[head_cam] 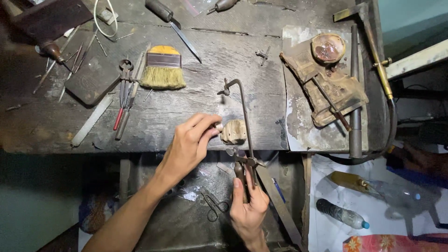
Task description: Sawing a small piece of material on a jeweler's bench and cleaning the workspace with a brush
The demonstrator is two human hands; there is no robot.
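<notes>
My left hand pinches a small pale piece between thumb and fingers, pressed against a worn wooden bench peg at the front edge of the dark workbench. My right hand grips the wooden handle of a jeweller's saw, held upright below the bench edge. The saw's metal frame rises past the peg and curves left over the bench. Whether the blade touches the piece I cannot tell.
A yellow-handled brush, pliers with red handles, files, a knife and picks lie on the bench. A charred soldering block and a torch sit right. Scissors and a plastic bottle lie below.
</notes>
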